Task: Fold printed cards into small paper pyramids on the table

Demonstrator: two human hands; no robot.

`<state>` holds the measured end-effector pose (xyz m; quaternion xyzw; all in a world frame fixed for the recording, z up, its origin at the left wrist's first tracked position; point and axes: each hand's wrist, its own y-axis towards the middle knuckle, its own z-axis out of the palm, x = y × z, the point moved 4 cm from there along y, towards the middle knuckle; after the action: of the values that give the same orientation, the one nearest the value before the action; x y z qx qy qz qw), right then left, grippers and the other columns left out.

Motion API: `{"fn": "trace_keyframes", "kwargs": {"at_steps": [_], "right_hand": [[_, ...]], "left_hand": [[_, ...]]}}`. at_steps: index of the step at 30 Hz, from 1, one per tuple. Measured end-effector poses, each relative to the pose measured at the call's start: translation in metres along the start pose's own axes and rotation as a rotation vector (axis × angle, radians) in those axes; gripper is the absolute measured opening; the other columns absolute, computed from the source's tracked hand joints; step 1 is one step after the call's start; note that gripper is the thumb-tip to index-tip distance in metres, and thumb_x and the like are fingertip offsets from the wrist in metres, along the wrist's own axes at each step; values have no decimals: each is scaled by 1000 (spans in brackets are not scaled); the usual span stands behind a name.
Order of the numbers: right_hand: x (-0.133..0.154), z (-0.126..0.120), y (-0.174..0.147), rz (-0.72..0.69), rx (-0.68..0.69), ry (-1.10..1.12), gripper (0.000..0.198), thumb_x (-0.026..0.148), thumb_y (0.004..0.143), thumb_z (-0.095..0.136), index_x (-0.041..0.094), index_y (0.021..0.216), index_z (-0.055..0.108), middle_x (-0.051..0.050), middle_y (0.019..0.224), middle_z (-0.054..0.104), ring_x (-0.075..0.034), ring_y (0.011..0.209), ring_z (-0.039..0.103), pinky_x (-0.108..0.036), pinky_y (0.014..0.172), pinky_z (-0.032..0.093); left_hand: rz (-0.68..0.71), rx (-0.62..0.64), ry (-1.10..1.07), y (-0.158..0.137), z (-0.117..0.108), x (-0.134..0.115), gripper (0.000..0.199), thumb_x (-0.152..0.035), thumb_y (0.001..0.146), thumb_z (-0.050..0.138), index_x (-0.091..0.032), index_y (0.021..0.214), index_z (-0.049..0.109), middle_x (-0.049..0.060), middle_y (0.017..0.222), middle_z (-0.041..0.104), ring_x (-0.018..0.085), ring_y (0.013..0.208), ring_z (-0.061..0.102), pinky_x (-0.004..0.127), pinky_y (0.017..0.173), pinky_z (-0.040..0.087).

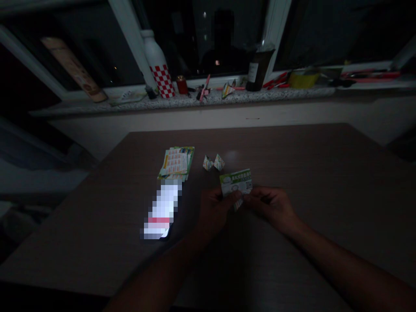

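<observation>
Above the table I hold a green and white printed paper sheet (236,180), with its lower corner folded. My left hand (216,206) grips its left side, the thumb lying across the front. At its lower right edge, my right hand (271,203) pinches the paper between thumb and fingers. Just beyond my hands, two small folded paper pieces (213,162) stand close together on the table. To the left lies a stack of printed paper sheets (176,162). A phone (162,208) with a lit, blurred screen lies in front of that stack.
The dim wooden table (292,151) meets a wall under a granite windowsill (188,102). On the sill are a white bottle (157,60) with red checks, a tan cylinder (74,69), a red jar (181,85), a dark pouch (258,71) and a yellow roll (303,80).
</observation>
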<state>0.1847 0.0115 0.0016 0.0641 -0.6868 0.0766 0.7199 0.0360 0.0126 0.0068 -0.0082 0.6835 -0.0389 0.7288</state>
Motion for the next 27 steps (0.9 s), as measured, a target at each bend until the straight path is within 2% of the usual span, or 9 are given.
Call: {"fn": "trace_keyframes", "kwargs": {"at_steps": [9, 18, 27], "right_hand": [[-2, 3, -1, -13, 0, -38, 28, 42, 73, 69, 15, 65, 66, -1, 57, 61, -10, 50, 51, -22, 48, 38], [0, 11, -2, -46, 41, -70, 26, 40, 73, 69, 17, 63, 64, 0, 56, 60, -10, 49, 51, -22, 47, 40], [-5, 12, -2, -69, 77, -107, 19, 34, 75, 67, 17, 68, 65, 0, 62, 62, -11, 56, 53, -24, 55, 42]], "left_hand": [[-14, -9, -99, 1, 2, 2, 18, -30, 68, 73, -14, 76, 73, 3, 74, 72, 16, 66, 63, 27, 63, 49], [-13, -36, -130, 0, 3, 1, 14, -27, 67, 73, -14, 72, 72, 2, 70, 71, 15, 63, 62, 26, 61, 48], [-36, -37, -189, 2, 3, 7, 17, -28, 67, 74, -14, 78, 73, 3, 77, 72, 16, 68, 64, 27, 66, 49]]}}
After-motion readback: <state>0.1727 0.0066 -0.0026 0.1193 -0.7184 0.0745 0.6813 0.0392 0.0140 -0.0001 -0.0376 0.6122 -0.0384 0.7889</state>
